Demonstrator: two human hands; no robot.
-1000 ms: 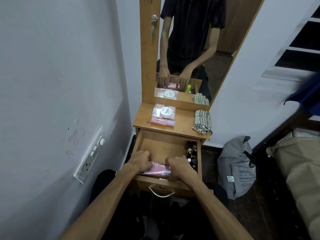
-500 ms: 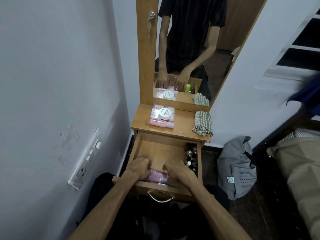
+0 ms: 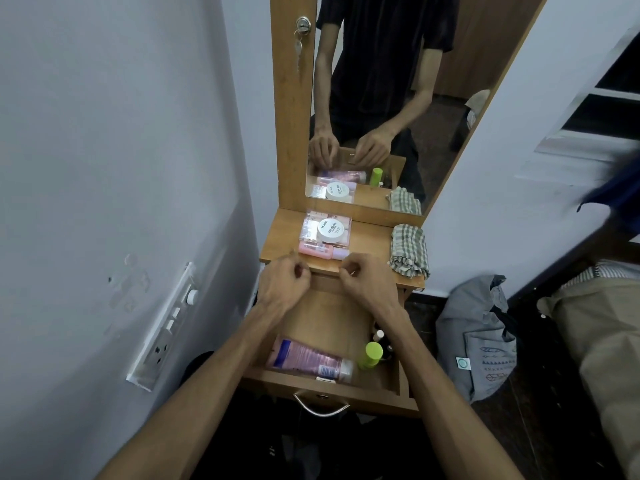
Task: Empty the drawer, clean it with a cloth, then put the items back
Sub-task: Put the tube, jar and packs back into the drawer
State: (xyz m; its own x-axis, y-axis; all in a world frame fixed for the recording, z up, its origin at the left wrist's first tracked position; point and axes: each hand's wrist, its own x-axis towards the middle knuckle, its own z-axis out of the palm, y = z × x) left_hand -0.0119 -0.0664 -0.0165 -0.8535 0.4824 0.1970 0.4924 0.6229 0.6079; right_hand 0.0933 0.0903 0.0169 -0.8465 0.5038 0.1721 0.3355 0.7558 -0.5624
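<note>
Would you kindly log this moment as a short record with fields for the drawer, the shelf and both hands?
drawer: open; holds a pink tube, a green-capped bottle and small bottles
shelf: clear case with white jar, pink bottle, checked cloth
left hand: curled, empty, near shelf edge
right hand: curled, empty, near shelf edge

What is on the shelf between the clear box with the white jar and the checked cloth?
Nothing: in the head view, bare wood of the shelf separates the clear box from the checked cloth.
</note>
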